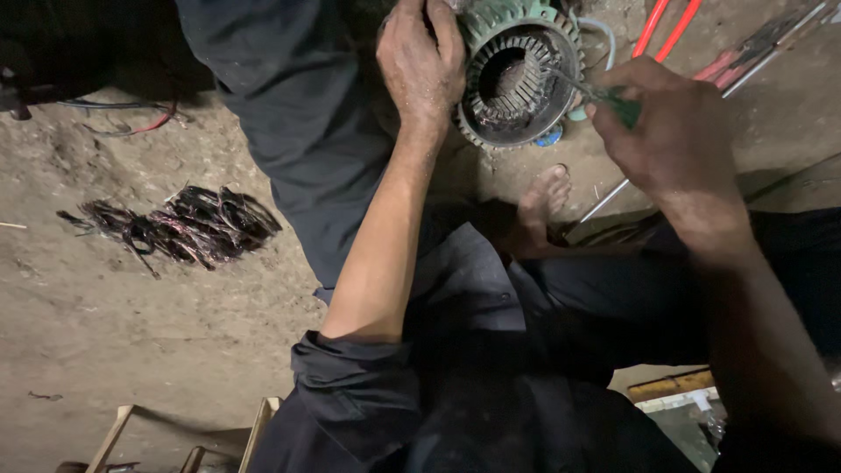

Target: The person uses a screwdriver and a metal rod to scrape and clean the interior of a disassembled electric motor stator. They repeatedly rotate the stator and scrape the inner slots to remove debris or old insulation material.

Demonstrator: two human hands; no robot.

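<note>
Green motor stator [517, 74] steadied by left hand [420, 66], grip clamped on rim. Screwdriver [604, 95] pinched in right hand [670, 131], tip worked into slots. Slot clearing judged underway; careful levering required next.

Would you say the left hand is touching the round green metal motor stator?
Touching: the head view shows the left hand gripping the stator's rim.
</note>
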